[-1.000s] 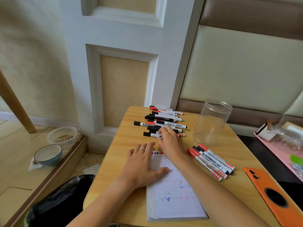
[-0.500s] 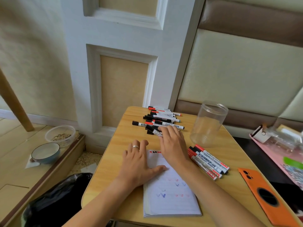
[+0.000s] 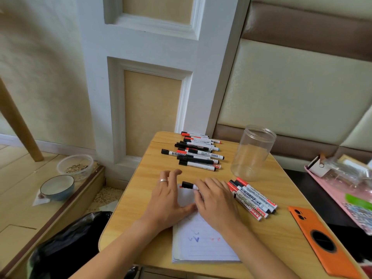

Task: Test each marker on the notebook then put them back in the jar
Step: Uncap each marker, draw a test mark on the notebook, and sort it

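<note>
Right hand (image 3: 216, 202) grips a black-capped marker (image 3: 188, 185); left hand (image 3: 168, 200) rests on the notebook (image 3: 201, 244), fingers loose and spread.

Landmark: notebook, lying at the near edge of the table (image 3: 136, 190). The held marker lies level over the notebook's far end, cap pointing left, barrel hidden under the right fingers. The left thumb lies on the page; the 2 hands nearly touch there. A pile of markers (image 3: 196, 154) lies beyond the notebook. A second group of markers (image 3: 252, 198) lies just right of it. The jar (image 3: 252, 153) stands upright beyond and right of the notebook, with nothing visible inside. An orange phone (image 3: 324, 240) lies further right.
</note>
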